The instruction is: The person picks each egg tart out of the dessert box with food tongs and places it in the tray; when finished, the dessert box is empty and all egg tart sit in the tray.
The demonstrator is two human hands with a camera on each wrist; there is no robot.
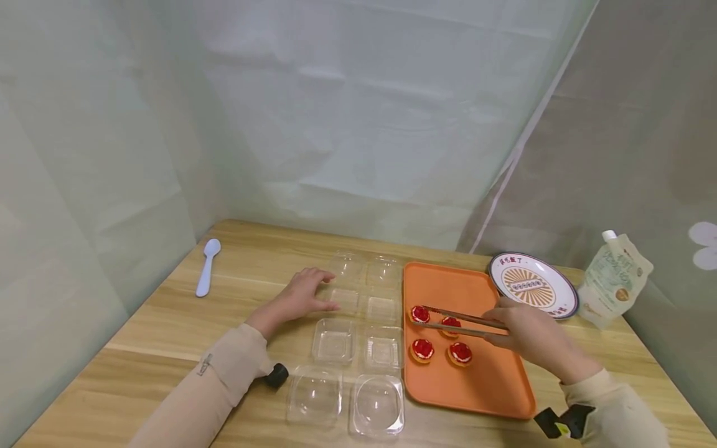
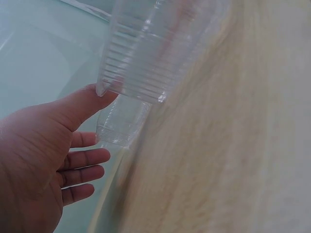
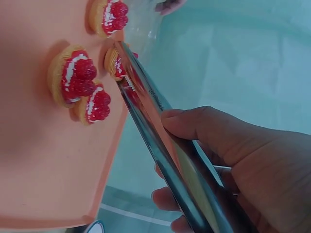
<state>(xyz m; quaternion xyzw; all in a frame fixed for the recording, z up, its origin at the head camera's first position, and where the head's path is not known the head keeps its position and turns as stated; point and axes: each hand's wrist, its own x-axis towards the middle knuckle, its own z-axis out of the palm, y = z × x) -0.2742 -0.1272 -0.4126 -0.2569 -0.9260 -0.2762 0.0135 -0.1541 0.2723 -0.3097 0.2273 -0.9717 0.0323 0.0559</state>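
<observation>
My right hand (image 1: 529, 330) holds metal tongs (image 3: 154, 103) over the orange tray (image 1: 442, 283). The tong tips lie on either side of a small red-berry tart (image 1: 419, 313) near the tray's left edge. Three more such tarts sit close by, one of them (image 1: 450, 326) partly behind the tongs in the head view. My left hand (image 1: 299, 295) is beside the clear plastic containers, its fingers loosely spread. In the left wrist view its thumb is at the rim of a near container (image 2: 138, 63); whether it touches cannot be told.
Clear containers and lids, among them a near one (image 1: 378, 404), stand in two columns left of the tray. A patterned plate (image 1: 529, 283) overlaps the tray's far right corner. Right of it stands a spouted pouch (image 1: 616, 280). A pale spoon (image 1: 207, 267) lies at the far left.
</observation>
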